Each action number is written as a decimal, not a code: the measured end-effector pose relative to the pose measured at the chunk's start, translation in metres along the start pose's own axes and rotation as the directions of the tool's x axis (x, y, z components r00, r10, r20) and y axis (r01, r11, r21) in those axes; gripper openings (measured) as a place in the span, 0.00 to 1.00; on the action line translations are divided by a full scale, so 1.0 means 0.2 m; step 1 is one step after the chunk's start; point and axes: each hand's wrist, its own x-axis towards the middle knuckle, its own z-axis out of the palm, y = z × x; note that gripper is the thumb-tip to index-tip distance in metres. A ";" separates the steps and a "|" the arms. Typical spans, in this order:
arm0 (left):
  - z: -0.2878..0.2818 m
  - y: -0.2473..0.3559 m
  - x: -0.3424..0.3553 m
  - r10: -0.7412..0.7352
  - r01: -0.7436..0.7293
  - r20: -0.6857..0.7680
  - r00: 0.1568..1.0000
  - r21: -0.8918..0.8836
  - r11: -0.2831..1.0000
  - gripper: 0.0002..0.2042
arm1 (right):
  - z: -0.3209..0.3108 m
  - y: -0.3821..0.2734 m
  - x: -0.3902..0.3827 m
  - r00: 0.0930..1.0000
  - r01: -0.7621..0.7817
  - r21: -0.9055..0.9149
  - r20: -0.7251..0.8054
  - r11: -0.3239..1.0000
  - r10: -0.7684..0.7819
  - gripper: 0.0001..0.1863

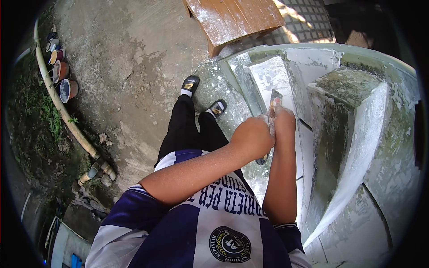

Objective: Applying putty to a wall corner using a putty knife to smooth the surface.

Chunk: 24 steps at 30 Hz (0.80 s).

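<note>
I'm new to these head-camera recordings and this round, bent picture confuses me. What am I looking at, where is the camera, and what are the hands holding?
There is no machine here, just a person. The camera sits on their head and looks down, so you see their own striped shirt, legs and sandals; the wide lens bends straight edges. Both forearms come up from below. The left hand and right hand meet around a flat scraper, its blade pointing up against a white-coated concrete structure. I can't tell which hand grips it more. On the concrete ground to the left lie a pipe and a row of paint pots. A brown wooden board is at the top.
</note>
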 end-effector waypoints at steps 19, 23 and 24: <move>-0.02 -0.04 0.01 0.041 -0.037 -0.029 0.999 0.119 0.992 0.18 | 0.03 -0.01 0.01 0.998 -0.030 -0.143 0.042 0.989 0.036 0.27; -0.06 0.04 0.11 0.046 -0.045 -0.008 0.999 0.049 0.998 0.18 | 0.01 -0.20 -0.02 0.999 -0.028 0.263 -0.038 0.964 0.040 0.24; -0.09 0.07 0.12 0.046 -0.046 -0.002 0.999 0.051 0.998 0.18 | 0.01 -0.27 -0.01 0.993 -0.105 0.280 -0.016 0.954 0.115 0.24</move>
